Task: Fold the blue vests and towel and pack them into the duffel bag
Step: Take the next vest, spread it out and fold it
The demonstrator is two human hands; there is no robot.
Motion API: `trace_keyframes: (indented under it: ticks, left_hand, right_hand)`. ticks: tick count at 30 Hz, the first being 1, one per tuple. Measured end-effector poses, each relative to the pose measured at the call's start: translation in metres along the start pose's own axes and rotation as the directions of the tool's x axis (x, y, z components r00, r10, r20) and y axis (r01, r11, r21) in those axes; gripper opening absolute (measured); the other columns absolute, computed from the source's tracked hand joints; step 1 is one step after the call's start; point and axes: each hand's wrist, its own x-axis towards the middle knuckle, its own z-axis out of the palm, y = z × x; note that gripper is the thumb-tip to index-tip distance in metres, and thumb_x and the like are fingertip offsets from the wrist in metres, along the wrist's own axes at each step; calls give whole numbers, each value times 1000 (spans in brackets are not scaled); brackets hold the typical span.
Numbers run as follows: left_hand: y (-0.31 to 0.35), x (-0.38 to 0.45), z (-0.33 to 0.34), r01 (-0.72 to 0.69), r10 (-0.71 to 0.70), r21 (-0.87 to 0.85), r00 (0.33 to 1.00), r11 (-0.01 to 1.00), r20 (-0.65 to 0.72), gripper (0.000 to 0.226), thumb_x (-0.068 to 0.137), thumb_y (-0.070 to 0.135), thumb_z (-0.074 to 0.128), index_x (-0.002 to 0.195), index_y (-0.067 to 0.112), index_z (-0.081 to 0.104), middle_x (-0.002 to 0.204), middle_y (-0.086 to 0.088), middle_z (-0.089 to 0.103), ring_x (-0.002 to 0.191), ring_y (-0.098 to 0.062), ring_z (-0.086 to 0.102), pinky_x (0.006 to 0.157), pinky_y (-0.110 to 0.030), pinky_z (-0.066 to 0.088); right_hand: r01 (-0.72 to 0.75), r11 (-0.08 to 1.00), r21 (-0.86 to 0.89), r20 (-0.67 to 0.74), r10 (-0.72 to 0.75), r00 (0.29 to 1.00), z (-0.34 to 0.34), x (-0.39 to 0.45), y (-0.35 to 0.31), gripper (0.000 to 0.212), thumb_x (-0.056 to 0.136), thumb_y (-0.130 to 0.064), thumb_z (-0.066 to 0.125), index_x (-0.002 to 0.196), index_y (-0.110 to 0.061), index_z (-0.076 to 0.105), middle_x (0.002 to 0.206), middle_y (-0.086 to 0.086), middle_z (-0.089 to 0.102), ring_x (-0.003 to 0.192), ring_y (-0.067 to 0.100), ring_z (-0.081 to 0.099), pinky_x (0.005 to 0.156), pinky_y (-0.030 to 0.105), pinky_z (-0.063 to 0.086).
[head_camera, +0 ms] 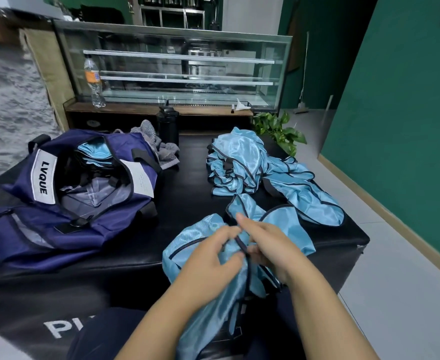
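Black padded tabletop [187,193] held the open duffel bag [65,193] at left, while at its near edge both the left hand [213,258] and right hand [268,245] pinched a blue vest [193,235] by its dark binding, which looked the firmest hold on such light, limp, slippery cloth.

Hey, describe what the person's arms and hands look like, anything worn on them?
Both forearms are bare to the bottom edge of the frame, with no sleeves showing. The left hand and right hand wear no gloves, and no rings, watch or wristband can be seen.
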Motion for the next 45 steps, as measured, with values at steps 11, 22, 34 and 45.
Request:
trace_keyframes:
  ticks: [11, 22, 34, 45]
  left_hand:
    - [-56, 0, -1, 144, -89, 240, 970, 960, -227, 33, 84, 6, 62, 107, 29, 62, 124, 11, 53, 118, -2, 47, 104, -18, 30]
    - [-93, 7, -9, 383, -276, 364, 909, 849, -312, 13, 88, 23, 65, 83, 32, 57, 100, 9, 50, 105, -12, 32, 84, -17, 23]
    - [1, 1, -56, 168, -332, -348, 805, 922, -492, 31, 78, 32, 64, 84, 3, 55, 76, -7, 52, 71, -17, 46, 68, -36, 38]
    - [77, -40, -57, -127, -3, -292, 913, 948, -409, 32, 94, 2, 51, 96, 28, 68, 93, -5, 71, 84, -20, 60, 78, -34, 47]
  right_hand:
    - [187, 965, 183, -264, -135, 955, -17, -7, 0, 17, 94, -6, 52, 95, 0, 67, 87, 14, 70, 77, 22, 65, 76, 36, 53]
    - [181, 961, 207, -300, -114, 947, -19, -8, 4, 18, 95, -8, 49, 100, -3, 66, 88, 13, 68, 79, 24, 62, 75, 36, 51]
    - [189, 979, 77, -362, -149, 920, -9, -28, -5, 57, 85, -46, 55, 103, 9, 54, 110, 24, 62, 104, 41, 59, 89, 48, 49]
    - [358, 928, -107, -175, -372, 912, 15, -80, -29, 54, 87, 3, 43, 113, -43, 55, 90, -7, 63, 62, 33, 47, 62, 32, 42]
